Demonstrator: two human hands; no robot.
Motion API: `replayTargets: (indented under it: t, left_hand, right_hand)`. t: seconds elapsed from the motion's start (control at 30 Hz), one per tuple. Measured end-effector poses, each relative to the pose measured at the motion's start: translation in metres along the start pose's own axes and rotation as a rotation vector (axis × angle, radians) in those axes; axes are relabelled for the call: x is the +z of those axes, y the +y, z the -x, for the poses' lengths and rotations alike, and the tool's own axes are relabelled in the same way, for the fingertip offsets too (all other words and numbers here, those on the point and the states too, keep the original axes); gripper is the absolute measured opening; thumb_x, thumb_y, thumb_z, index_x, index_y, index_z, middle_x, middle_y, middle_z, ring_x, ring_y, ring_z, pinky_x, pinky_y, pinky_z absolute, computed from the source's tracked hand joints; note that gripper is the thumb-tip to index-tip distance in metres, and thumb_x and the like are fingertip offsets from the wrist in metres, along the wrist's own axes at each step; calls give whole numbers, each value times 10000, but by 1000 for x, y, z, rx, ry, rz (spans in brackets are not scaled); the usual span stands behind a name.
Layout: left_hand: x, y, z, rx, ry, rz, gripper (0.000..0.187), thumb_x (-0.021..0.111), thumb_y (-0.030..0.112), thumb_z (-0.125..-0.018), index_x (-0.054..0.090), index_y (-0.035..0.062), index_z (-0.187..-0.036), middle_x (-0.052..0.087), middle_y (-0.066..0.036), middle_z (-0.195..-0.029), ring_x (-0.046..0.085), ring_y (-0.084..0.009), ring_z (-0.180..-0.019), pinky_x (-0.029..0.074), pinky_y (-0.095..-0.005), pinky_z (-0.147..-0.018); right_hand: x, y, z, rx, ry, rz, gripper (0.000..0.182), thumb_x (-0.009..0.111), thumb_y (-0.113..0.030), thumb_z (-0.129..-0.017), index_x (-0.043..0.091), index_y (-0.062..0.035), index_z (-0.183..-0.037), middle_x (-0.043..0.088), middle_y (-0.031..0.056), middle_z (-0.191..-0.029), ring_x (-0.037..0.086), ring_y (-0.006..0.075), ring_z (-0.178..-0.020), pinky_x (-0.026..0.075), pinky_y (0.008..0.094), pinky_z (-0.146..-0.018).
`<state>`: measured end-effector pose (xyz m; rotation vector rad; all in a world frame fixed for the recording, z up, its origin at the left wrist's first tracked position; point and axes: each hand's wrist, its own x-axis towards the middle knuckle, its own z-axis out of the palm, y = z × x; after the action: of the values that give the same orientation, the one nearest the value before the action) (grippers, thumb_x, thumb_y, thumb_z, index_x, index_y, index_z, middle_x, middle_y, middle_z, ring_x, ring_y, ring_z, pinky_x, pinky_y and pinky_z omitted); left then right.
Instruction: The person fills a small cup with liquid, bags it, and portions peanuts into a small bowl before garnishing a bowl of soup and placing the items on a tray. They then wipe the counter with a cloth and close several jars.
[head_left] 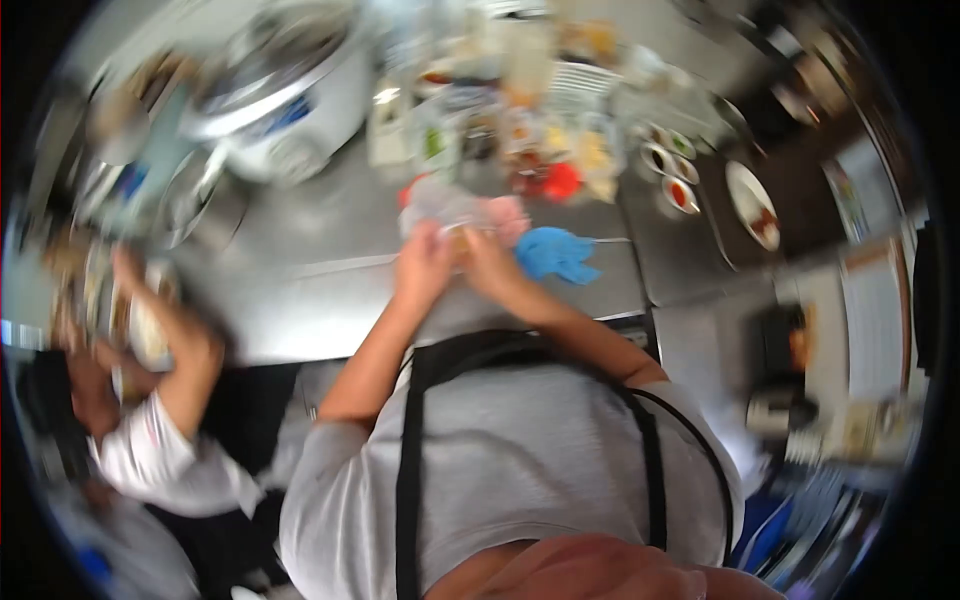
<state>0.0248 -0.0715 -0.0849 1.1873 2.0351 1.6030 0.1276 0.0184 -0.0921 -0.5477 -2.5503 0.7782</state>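
Both my hands are close together over the steel counter (300, 290), smeared by motion. My left hand (425, 252) touches or holds the lower part of a whitish, see-through thing (442, 203) that looks like plastic film or a bag. My right hand (485, 258) is beside it, with a small pale brown patch showing between the hands. The fingers are too blurred to make out. A pink crumpled cloth (508, 215) lies just beyond my right hand. Right of that lies a blue crumpled cloth or glove (558, 255).
A large white rice cooker (300, 115) stands at the back left, with a metal pot (205, 205) beside it. Several containers (480, 130) line the back. At right are small sauce bowls (680, 195) and a white oval plate (752, 205). A co-worker's arm (185, 340) is at left.
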Motion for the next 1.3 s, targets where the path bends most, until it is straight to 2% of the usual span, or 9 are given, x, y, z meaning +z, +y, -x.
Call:
replayTargets:
  t: [0.13,0.4,0.5,0.67,0.7,0.8,1.0,1.2,1.3]
  left_hand:
    - [-10,64,13,179,22,-395,118,503,178,-779,464,69,-796,552,-152,-627,542,-341,-595,424,-389,-517]
    - [-29,42,37,-107,93,-200,144,501,178,-765,466,39,-754,542,-143,-613,544,-320,-603,418,-388,-540]
    - [-49,37,39,-11,162,-452,166,522,184,-734,477,28,-698,530,-145,-615,528,-309,-600,414,-370,-544]
    - [-77,41,10,-175,-63,132,94,525,128,-728,485,54,-684,498,-42,-577,486,-158,-492,401,-274,-462]
    - [-81,39,6,-227,-74,316,77,526,114,-727,486,61,-687,491,-20,-575,474,-124,-480,396,-253,-448]
    - [-109,45,2,-397,-56,377,70,545,108,-721,492,67,-742,498,6,-606,451,-56,-467,376,-199,-426]
    - [-106,30,-11,-235,37,-436,316,582,196,-704,491,23,-951,556,-103,-669,548,-204,-581,432,-300,-550]
    - [-90,32,-50,1,-332,-521,176,526,190,-768,548,46,-866,569,-112,-701,554,-229,-646,430,-319,-613]
    - [-84,36,-52,66,-113,-180,127,494,144,-795,559,35,-793,534,-65,-638,508,-153,-578,419,-288,-555]
  right_hand:
    - [24,14,-1,-183,-148,137,243,430,-136,-772,495,-48,-989,544,160,-959,522,304,-900,414,371,-746]
    - [33,-23,-49,-214,-320,15,201,466,-187,-752,547,-92,-908,565,112,-942,527,263,-899,410,334,-775]
    - [32,-43,-70,-286,-569,462,174,472,-201,-747,578,-119,-857,587,82,-913,554,221,-878,435,326,-717]
    - [76,-4,-84,-521,-826,768,214,511,-238,-716,609,-146,-883,600,73,-936,571,207,-880,452,345,-694]
    - [6,-82,-88,-358,-943,730,255,525,-229,-707,604,-131,-929,593,70,-974,565,211,-899,447,348,-719]
    - [-10,-111,-102,-264,-971,475,270,543,-226,-697,600,-115,-937,591,65,-981,564,217,-897,445,348,-727]
    - [12,-97,-105,-300,-1045,818,272,486,-210,-744,575,-94,-974,572,88,-1016,548,241,-932,433,356,-759]
    - [35,-79,-95,-621,-889,996,356,498,-202,-734,529,-107,-1075,489,79,-1157,483,230,-1043,406,360,-812]
    - [49,-69,-90,-588,-729,802,392,512,-220,-720,528,-118,-1099,476,88,-1182,470,225,-1065,384,372,-837]
